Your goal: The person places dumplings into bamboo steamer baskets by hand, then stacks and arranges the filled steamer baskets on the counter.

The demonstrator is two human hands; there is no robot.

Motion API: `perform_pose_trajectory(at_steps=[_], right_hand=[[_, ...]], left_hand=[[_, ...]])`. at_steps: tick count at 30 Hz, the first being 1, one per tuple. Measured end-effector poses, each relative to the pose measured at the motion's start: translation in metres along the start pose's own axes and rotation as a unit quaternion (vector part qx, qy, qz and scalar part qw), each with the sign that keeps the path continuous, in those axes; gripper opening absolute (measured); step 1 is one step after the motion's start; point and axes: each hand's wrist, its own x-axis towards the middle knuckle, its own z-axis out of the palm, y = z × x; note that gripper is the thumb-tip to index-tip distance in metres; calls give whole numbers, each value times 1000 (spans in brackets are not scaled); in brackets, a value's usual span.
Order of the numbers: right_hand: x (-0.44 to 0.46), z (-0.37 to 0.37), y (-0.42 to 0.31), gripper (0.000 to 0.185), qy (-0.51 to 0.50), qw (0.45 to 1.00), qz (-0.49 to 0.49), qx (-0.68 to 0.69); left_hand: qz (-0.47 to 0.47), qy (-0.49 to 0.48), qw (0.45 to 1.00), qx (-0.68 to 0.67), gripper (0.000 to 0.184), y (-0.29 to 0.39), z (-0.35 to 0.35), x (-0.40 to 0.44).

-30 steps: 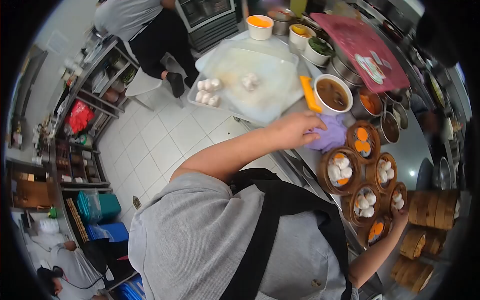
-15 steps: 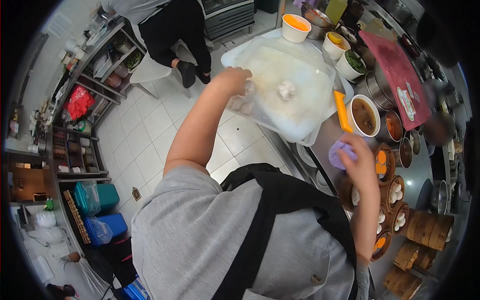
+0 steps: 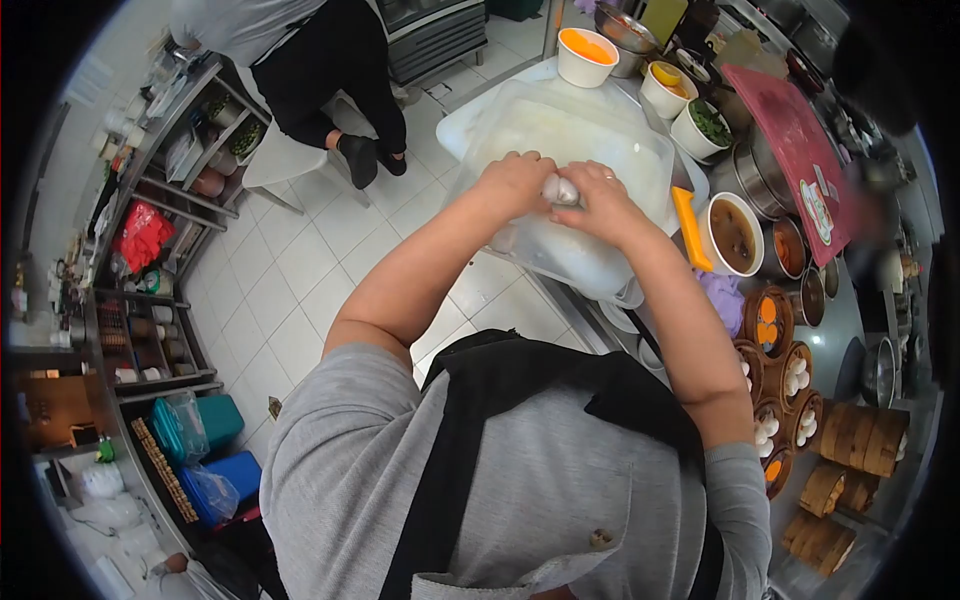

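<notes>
My left hand [image 3: 513,185] and my right hand [image 3: 600,203] meet over a translucent plastic tray [image 3: 645,165] lying on a white board [image 3: 458,130]. Between their fingertips they pinch a small, shiny whitish lump [image 3: 561,190], like a dumpling; its underside is hidden. A yellow-orange handle [image 3: 690,230] rests by the tray's right edge. Close to my right forearm, a crumpled purple cloth [image 3: 722,298] lies on the counter.
White tubs hold orange bits [image 3: 588,48], chopped greens [image 3: 708,125] and brown liquid [image 3: 733,235]. A red board [image 3: 785,150] leans at right. Bamboo steamers [image 3: 768,318] stand beside my right arm. Another person [image 3: 330,80] kneels on a white chair at upper left.
My left hand has come from the tray's left edge to its middle. My right hand has let go of the purple cloth and joined it. Both now hold the whitish lump.
</notes>
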Motion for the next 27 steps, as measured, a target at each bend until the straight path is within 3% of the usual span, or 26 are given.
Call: perform_pose_trajectory(at_steps=[4,10,14,16,17,21,27], right_hand=[[11,16,5,50,2,999,45,12],[13,19,14,43,22,999,33,20],[16,25,18,39,30,999,25,9],[18,43,36,38,101,994,-15,42],[16,34,29,37,67,997,2,25],[8,24,21,39,67,998,4,-4],[7,27,13,42,77,996,34,-35]], left_hand=[[44,32,998,-13,49,-12,10,5],[57,28,997,-49,52,-12,11,8],[107,84,989,-58,50,-19,22,15],[126,93,987,-41,49,-20,26,19],[132,102,986,-25,49,-15,24,17],[121,48,990,-62,51,-11,17,18],[180,-4,978,-108,52,-27,18,38]])
